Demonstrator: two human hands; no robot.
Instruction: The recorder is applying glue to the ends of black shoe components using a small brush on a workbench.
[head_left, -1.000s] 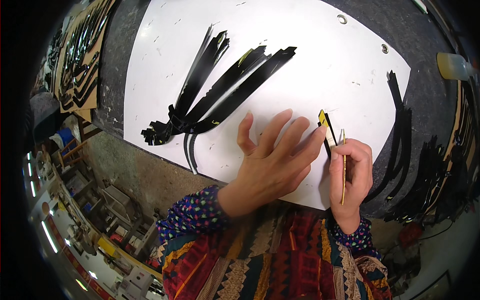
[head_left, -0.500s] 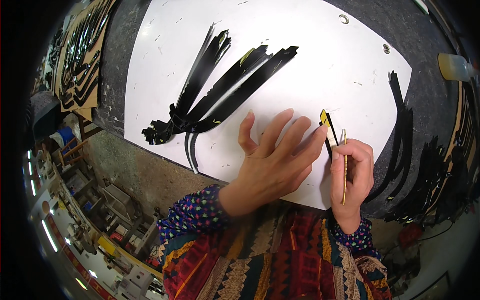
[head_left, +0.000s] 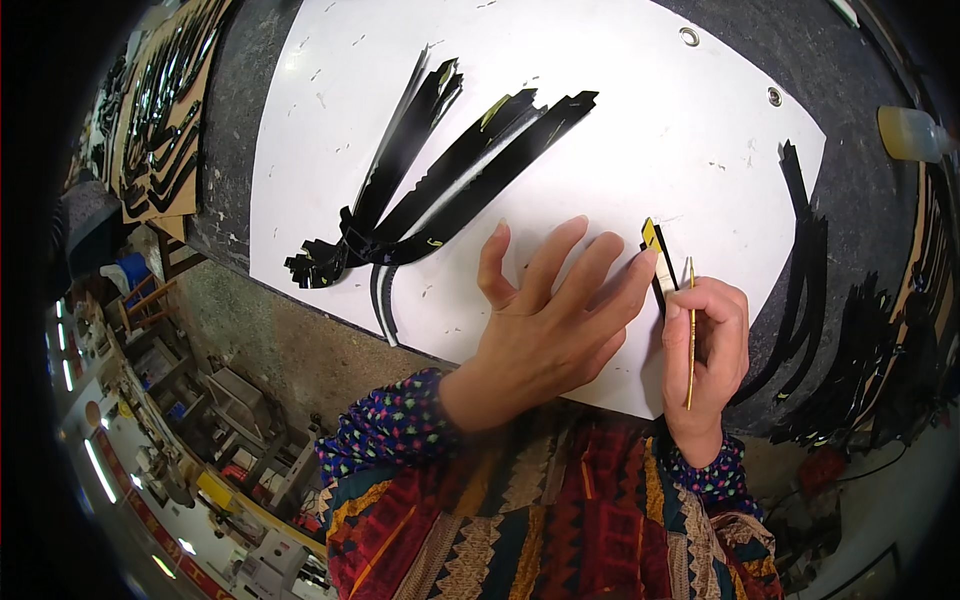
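My left hand [head_left: 550,335] is spread over a white sheet [head_left: 690,130], palm down. Its index fingertip presses on a narrow black strip [head_left: 651,234] whose far end is yellow, with a pale stretch below it. In my right hand [head_left: 715,350] a pair of slim gold tweezers [head_left: 691,345] stands nearly upright in the view, pinched between thumb and fingers. The tweezers' points are slightly apart, just right of the strip. My right hand hides the strip's near end. Left of my hands lies a bundle of black strips [head_left: 460,180] with stepped ends and a few yellow marks.
More black strips [head_left: 805,260] lie along the right side of the dark table [head_left: 225,190]. A bottle with yellowish contents [head_left: 905,135] is at the far right. Metal eyelets [head_left: 689,37] sit in the sheet's far right edge. A brown board with dark strips [head_left: 165,130] is at the left.
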